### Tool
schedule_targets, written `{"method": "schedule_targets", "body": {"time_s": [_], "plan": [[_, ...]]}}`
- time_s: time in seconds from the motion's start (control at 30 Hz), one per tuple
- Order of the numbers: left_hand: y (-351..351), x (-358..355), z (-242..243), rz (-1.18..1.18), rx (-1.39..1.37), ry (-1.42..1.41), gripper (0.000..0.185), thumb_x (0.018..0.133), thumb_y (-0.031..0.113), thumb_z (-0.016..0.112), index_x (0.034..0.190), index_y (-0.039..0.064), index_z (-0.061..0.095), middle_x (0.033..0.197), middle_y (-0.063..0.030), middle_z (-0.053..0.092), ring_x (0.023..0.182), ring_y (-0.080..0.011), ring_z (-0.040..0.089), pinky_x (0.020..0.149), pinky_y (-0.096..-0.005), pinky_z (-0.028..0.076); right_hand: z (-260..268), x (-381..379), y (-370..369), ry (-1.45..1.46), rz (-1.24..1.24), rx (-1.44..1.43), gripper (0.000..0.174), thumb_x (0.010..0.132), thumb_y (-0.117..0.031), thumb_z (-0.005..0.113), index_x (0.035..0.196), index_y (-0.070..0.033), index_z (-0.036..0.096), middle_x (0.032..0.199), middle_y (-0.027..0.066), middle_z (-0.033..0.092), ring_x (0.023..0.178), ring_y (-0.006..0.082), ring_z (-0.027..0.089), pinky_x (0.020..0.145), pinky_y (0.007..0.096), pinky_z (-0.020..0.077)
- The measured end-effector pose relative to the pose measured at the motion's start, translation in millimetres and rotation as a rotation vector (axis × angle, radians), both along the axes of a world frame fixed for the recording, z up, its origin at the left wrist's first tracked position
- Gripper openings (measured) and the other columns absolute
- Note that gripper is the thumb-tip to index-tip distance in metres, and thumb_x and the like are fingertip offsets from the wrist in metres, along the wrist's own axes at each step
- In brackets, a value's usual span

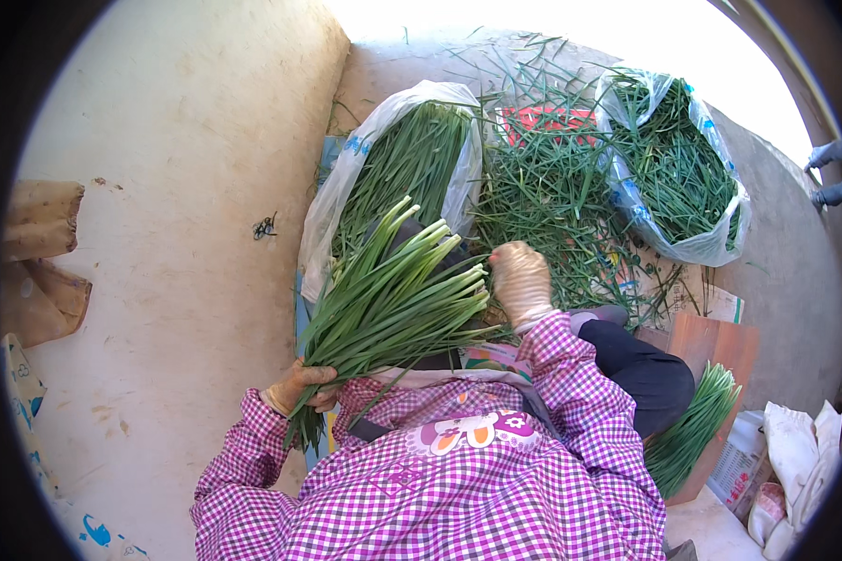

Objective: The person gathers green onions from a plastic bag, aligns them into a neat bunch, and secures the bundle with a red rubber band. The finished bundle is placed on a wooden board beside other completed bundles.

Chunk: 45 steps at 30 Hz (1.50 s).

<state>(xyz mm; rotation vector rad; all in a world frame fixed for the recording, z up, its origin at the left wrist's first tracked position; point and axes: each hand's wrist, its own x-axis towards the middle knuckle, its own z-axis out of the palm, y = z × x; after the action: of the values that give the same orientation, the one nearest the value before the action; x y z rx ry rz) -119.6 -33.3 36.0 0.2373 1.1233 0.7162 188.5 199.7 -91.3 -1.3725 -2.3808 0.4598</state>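
My left hand (pixel 307 386), in a thin translucent glove, grips a bunch of garlic chives (pixel 386 301) by its leafy end. The pale stem ends fan out towards the upper right, over my lap. Beside those stem tips my gloved right hand (pixel 523 280) is curled and slightly blurred. Its fingers face away from view, so whether it pinches anything is hidden. Just beyond the bunch, a clear plastic bag (pixel 309 266) holds more chives (pixel 421 154), laid lengthwise.
Loose green leaves (pixel 547 182) cover the floor ahead, partly over a red printed sheet (pixel 551 123). A second plastic bag (pixel 740 217) of leaves stands at the right. Neat chives (pixel 698 428) lie on a brown board (pixel 716 343). White cloths (pixel 793 449) lie lower right; a pale wall (pixel 203 175) rises left.
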Motion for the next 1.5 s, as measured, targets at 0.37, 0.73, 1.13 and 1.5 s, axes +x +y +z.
{"method": "schedule_targets", "body": {"time_s": [0.37,0.73,1.13,1.5], "plan": [[5,1,5,0.028,-0.027,0.016,0.037,0.089,0.016,0.067,0.123,0.006,0.056,0.058,0.0012,0.045,0.043,-0.009,0.037,0.041,-0.0259,0.028,39,-10,-9,0.501,0.199,-0.106,0.029,0.083,-0.012,0.073,0.111,-0.014,0.069,0.097,0.0095,0.068,0.083,0.0268,0.068,0.075,0.035,0.055],[33,6,50,0.003,-0.14,0.183,0.034,0.087,0.015,0.066,0.119,0.01,0.054,0.055,-0.0026,0.048,0.041,-0.013,0.04,0.04,-0.0289,0.031,33,19,7,0.531,-0.437,-1.06,0.035,0.093,-0.036,0.066,0.118,-0.011,0.064,0.095,0.004,0.07,0.078,0.0165,0.066,0.067,0.0304,0.0533],[241,38,189,-0.408,0.14,0.694,0.03,0.085,0.024,0.073,0.102,0.004,0.06,0.056,-0.0003,0.05,0.038,-0.0065,0.037,0.036,-0.0216,0.023,17,55,6,0.758,-0.212,-1.396,0.023,0.095,-0.018,0.057,0.113,-0.005,0.066,0.087,-0.0003,0.066,0.059,0.0059,0.059,0.049,0.0211,0.0472],[270,123,207,-0.346,0.536,0.409,0.02,0.091,0.024,0.069,0.086,0.007,0.061,0.056,-0.0028,0.054,0.038,-0.0109,0.045,0.034,-0.0277,0.034,63,-41,-4,1.277,0.369,-1.481,0.041,0.103,-0.035,0.051,0.132,-0.007,0.057,0.114,0.0066,0.067,0.087,0.0127,0.066,0.075,0.0273,0.0554]]}}
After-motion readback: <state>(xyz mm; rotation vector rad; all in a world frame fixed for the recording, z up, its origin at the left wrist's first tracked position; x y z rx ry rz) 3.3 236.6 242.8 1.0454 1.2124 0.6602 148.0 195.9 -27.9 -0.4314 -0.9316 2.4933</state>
